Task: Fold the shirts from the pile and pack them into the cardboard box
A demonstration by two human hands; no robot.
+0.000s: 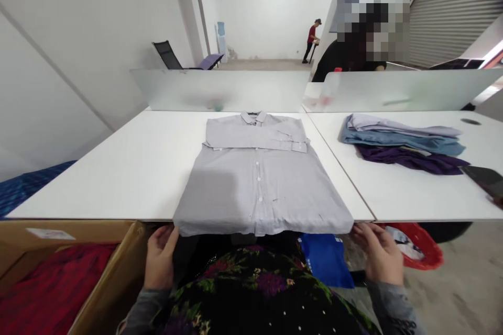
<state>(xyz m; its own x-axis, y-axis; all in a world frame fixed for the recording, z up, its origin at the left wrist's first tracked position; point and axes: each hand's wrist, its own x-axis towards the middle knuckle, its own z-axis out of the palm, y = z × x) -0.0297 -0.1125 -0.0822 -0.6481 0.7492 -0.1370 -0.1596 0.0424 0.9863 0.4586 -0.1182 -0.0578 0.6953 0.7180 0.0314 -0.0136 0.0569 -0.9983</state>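
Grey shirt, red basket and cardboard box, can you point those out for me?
Grey shirt (pixel 259 189): head view, on the button strip down its front.
Red basket (pixel 432 255): head view, on its rim.
Cardboard box (pixel 113 280): head view, on its right-hand wall.

No wording can be read: the white characters (pixel 305 241) on the blue packet (pixel 329 264) below the front edge of the white table (pixel 118 178) are too small and blurred, and the pale label (pixel 51 233) on the cardboard box (pixel 123 259) at left shows only faint, illegible reddish marks.
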